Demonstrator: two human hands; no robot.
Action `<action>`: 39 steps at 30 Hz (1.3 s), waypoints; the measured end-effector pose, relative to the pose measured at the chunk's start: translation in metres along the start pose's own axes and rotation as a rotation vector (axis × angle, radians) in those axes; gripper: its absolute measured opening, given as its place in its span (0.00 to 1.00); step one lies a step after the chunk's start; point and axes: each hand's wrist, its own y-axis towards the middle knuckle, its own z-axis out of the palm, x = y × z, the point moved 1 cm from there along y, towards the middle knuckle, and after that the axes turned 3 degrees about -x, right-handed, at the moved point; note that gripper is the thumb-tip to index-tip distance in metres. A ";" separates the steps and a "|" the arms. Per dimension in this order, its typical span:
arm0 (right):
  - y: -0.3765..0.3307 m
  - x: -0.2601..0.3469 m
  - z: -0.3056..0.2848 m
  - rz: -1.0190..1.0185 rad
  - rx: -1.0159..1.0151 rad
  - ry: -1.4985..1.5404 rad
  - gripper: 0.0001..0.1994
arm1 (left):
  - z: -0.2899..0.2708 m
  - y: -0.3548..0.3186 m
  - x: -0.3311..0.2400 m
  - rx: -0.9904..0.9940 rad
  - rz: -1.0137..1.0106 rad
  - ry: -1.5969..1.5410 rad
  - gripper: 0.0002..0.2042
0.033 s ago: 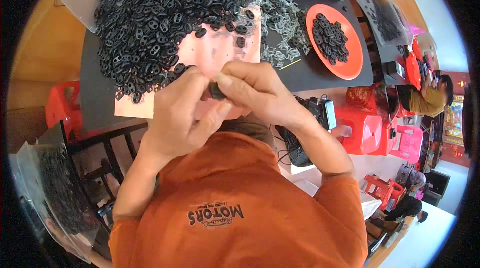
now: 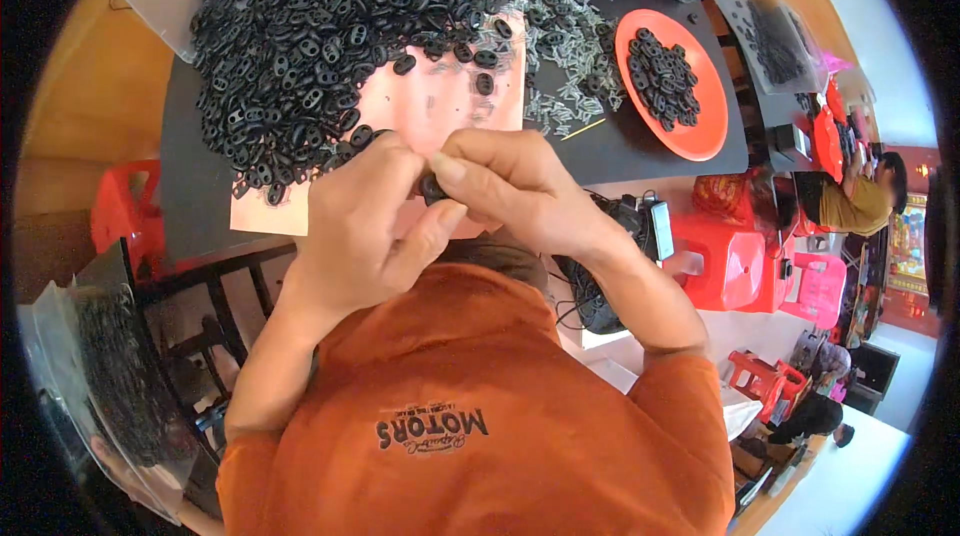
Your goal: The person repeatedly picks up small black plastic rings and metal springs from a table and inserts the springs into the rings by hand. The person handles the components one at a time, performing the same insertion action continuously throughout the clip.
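Observation:
My left hand (image 2: 365, 211) and my right hand (image 2: 515, 186) meet over the near edge of a pink sheet (image 2: 410, 101). Between their fingertips is a small black oval piece (image 2: 432, 188), mostly covered; it resembles the two-hole cord locks around it. The thumb and forefinger of the right hand pinch it from the right, while bent left fingers hold its other side. Just beyond the left knuckles begins a large heap of black two-hole cord locks (image 2: 300, 56). A few loose ones (image 2: 484, 84) lie on the sheet.
Many tiny silvery, clear-looking rods (image 2: 560, 66) are scattered on the dark table (image 2: 185, 176). A thin yellow stick (image 2: 583, 129) lies near a red dish (image 2: 707, 136) piled with cord locks. Red stools (image 2: 725, 261) stand to the right; another person (image 2: 855, 201) sits farther off.
The black piece between my fingertips has turned slightly. Both hands keep nearly the same place, and the view has shifted very little.

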 end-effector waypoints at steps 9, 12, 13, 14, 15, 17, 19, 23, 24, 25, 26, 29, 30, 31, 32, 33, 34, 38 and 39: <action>-0.013 -0.008 -0.006 0.049 -0.092 0.153 0.13 | 0.014 0.009 0.005 0.034 0.065 -0.079 0.11; -0.027 0.000 -0.024 -0.008 -0.275 -0.163 0.11 | 0.023 0.012 0.006 0.042 -0.003 -0.126 0.12; -0.031 0.001 -0.035 -0.198 -0.435 -0.348 0.09 | 0.025 0.012 0.006 0.035 -0.009 -0.137 0.12; -0.038 0.003 -0.051 -0.116 -0.606 -0.422 0.09 | 0.023 0.009 0.008 0.081 -0.053 -0.132 0.12; -0.040 0.011 -0.067 -0.190 -0.722 -0.539 0.11 | 0.019 0.004 0.012 0.128 -0.098 -0.126 0.12; -0.048 0.018 -0.106 -0.141 -0.882 -0.694 0.13 | 0.014 -0.003 0.017 0.168 -0.161 -0.113 0.12; -0.053 0.018 -0.144 -0.133 -0.940 -0.898 0.14 | 0.011 -0.005 0.020 0.153 -0.206 -0.095 0.12; -0.046 0.007 -0.166 -0.131 -0.851 -1.261 0.14 | 0.011 -0.006 0.028 0.096 -0.232 -0.187 0.12; -0.044 0.005 -0.160 -0.194 -0.833 -1.268 0.15 | 0.010 -0.005 0.028 0.083 -0.219 -0.206 0.12; -0.037 0.010 -0.145 -0.064 -0.799 -1.202 0.14 | 0.009 -0.005 0.027 0.070 -0.206 -0.219 0.11; -0.025 0.011 -0.132 -0.114 -0.716 -1.193 0.13 | 0.007 -0.006 0.027 0.066 -0.203 -0.219 0.11; 0.010 0.008 -0.091 -0.300 -0.489 -1.195 0.11 | 0.003 -0.007 0.027 0.055 -0.180 -0.237 0.12; 0.025 0.006 -0.078 -0.389 -0.405 -1.210 0.10 | 0.002 -0.008 0.026 0.042 -0.183 -0.247 0.12; 0.038 0.005 -0.066 -0.398 -0.327 -1.227 0.10 | 0.002 -0.008 0.026 0.029 -0.186 -0.255 0.12; 0.050 0.005 -0.054 -0.406 -0.249 -1.243 0.11 | 0.002 -0.009 0.026 0.024 -0.174 -0.245 0.12; 0.062 0.003 -0.046 -0.431 -0.222 -1.242 0.11 | 0.004 -0.010 0.026 0.019 -0.163 -0.236 0.12; 0.072 0.001 -0.040 -0.447 -0.204 -1.282 0.11 | 0.005 -0.012 0.025 0.015 -0.153 -0.227 0.12; 0.093 -0.003 -0.028 -0.455 -0.093 -1.377 0.09 | 0.009 -0.023 0.025 -0.031 -0.094 -0.285 0.12; 0.091 -0.002 -0.025 -0.442 -0.053 -1.327 0.09 | 0.009 -0.025 0.026 -0.041 -0.086 -0.308 0.13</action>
